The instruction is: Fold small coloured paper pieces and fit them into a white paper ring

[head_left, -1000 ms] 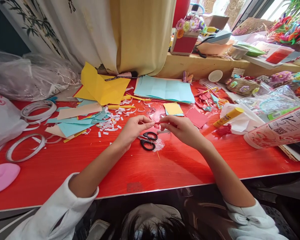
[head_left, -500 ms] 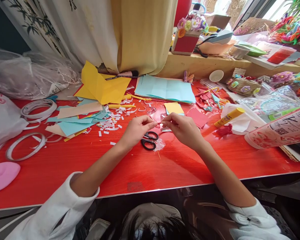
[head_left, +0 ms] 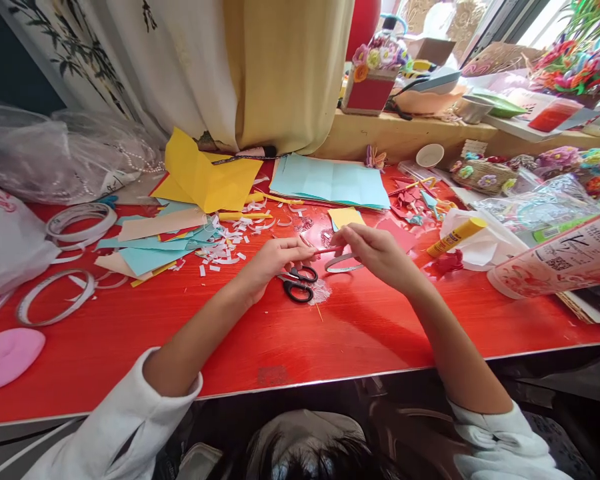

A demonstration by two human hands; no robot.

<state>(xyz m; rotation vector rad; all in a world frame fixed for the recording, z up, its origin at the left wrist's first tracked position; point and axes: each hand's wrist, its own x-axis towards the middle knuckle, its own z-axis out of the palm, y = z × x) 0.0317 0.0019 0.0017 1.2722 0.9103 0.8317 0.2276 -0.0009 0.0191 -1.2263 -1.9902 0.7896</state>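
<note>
My left hand (head_left: 275, 261) pinches one end of a thin red strip (head_left: 329, 251) above the red table. The strip's other end is between the closed fingers of my right hand (head_left: 380, 257). Just below and left of my right hand, a narrow white tape ring (head_left: 344, 265) shows, partly hidden by the fingers. Black-handled scissors (head_left: 299, 291) lie right beneath my left hand, their blades mostly hidden by it. Behind my right hand are a small yellow paper square (head_left: 346, 218) and red paper (head_left: 397, 234).
Light blue sheets (head_left: 330, 181) and folded yellow paper (head_left: 210, 180) lie at the back. White scraps (head_left: 225, 241) are left of my hands, with tape rolls (head_left: 55, 298) farther left. A glue stick (head_left: 457, 237) and a large cup (head_left: 555, 257) stand out at right.
My hands have moved slightly apart, and the red strip now shows between them. The white tape ring beside my right hand has come into clearer view.
</note>
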